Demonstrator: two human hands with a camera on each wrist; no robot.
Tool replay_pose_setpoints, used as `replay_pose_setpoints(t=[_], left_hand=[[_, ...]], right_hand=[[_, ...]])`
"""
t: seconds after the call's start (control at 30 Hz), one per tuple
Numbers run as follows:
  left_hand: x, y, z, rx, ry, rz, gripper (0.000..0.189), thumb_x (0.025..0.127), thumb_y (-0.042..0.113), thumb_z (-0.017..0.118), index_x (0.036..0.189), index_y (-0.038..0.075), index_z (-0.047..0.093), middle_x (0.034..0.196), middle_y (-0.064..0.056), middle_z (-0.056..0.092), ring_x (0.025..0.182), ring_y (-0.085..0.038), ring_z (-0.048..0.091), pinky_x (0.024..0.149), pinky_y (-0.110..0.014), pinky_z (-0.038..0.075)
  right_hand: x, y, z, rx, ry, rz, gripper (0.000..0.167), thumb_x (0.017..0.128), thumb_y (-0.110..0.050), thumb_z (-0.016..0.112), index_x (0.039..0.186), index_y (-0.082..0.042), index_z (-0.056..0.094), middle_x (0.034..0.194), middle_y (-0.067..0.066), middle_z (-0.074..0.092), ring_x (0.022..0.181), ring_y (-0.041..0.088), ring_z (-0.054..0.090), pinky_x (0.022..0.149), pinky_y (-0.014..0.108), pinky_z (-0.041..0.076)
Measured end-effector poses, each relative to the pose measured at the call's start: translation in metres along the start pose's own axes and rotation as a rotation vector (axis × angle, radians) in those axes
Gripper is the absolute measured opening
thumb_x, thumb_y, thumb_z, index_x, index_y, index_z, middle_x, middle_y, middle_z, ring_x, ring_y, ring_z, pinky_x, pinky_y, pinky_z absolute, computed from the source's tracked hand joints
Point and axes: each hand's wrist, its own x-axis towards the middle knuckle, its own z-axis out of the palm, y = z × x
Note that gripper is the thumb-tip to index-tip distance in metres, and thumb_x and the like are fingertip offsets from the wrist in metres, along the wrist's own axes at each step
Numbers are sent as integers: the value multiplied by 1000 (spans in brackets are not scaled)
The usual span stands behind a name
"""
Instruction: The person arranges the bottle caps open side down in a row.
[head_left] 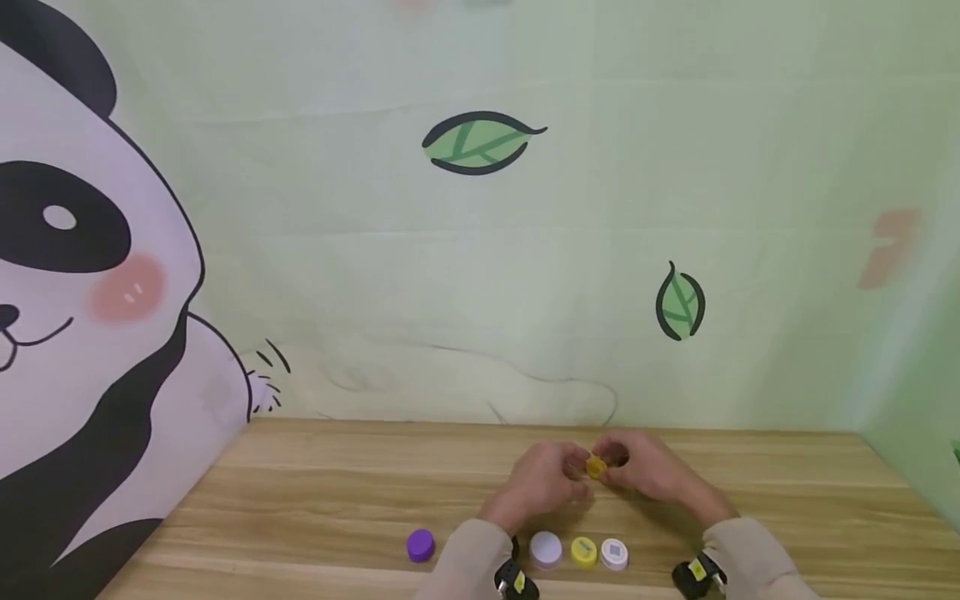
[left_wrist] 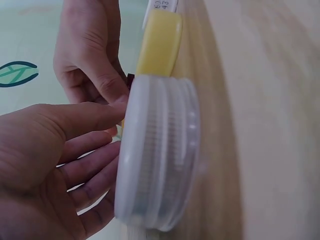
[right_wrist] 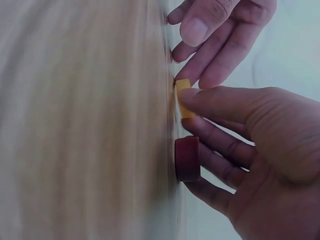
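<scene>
Over the back part of the wooden table, my right hand (head_left: pixel 651 467) pinches a small yellow bottle cap (head_left: pixel 596 467) between thumb and fingers. From the other side my left hand (head_left: pixel 542 477) reaches in, its fingertips right at the cap's edge and its thumb spread apart from it. In the right wrist view the yellow cap (right_wrist: pixel 184 85) stands close over the table. A dark red cap (right_wrist: pixel 187 160) sits just below the right fingers there; in the head view that hand hides it.
Nearer the front edge, a white round lid (head_left: pixel 545 550), a yellow lid (head_left: pixel 583 552) and a white lid with a printed code (head_left: pixel 614 554) stand in a row between the forearms. A purple cap (head_left: pixel 421 546) lies left of the left sleeve. A printed cloth wall (head_left: pixel 360 275) rises behind the table.
</scene>
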Motion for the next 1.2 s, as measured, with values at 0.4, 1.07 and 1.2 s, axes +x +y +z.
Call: replay_pose_setpoints(t=[0.4,1.07,1.2], left_hand=[[2,1,-5,30,111,24,26,89,6,84,114,9,80,110,-4,79,94,-13,72,77,-25,56],[4,11,-9,10,235,166,9,93,17,84,102,14,84,97,9,80,82,2,68,75,-19,51],[3,13,-11,7,222,170,9,94,17,83,103,14,83,98,9,79,84,-2,69,75,-19,51]], right_hand=[[-7,-13,-11,26,51,-34,10,95,-11,78,105,-10,75,107,1,75,106,27,69,101,64,49],[-22,-27,-32,108,37,-77,3,100,-12,74,103,-10,73,105,0,74,105,25,69,96,56,57],[-24,-29,-35,119,33,-72,5,101,-12,74,104,-9,74,106,2,74,101,25,70,93,52,58]])
